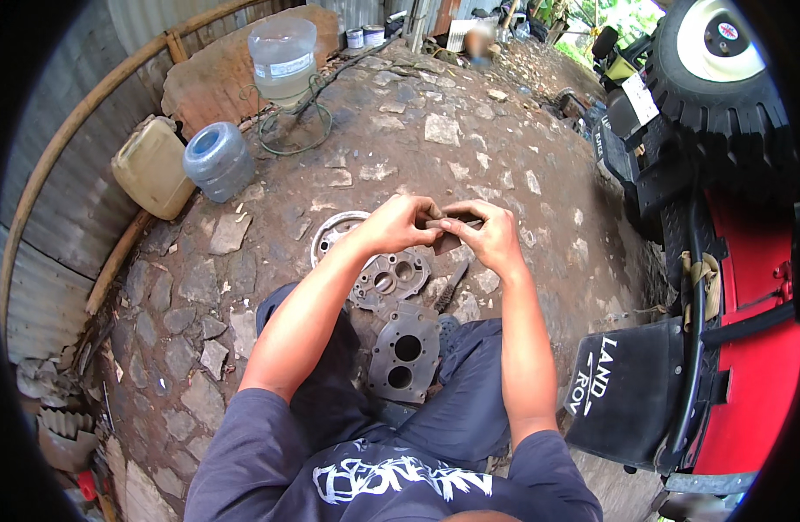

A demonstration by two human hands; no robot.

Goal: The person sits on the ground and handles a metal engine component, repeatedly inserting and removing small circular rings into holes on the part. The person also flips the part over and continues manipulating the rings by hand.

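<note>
My left hand [398,222] and my right hand [489,233] meet in front of me, fingers closed on a small, flat dark brown piece [447,244] that looks like sheet or abrasive paper. Below them a grey metal housing [384,280] with several round bores lies on the stones, partly over or beside a round metal part [326,226] that my left forearm partly hides. Nearer me, between my legs, is a grey metal plate [391,352] with two large dark holes. A long dark tool [452,285], perhaps a brush, lies right of the housing.
A red vehicle [748,365] with a spare tyre [709,78] and black mudflap [617,391] stands close on my right. At the left are a corrugated metal wall [52,200], a yellowish jerrycan [152,170], a blue plastic jug [217,161], a clear water container [281,56] and a looped hose [296,130].
</note>
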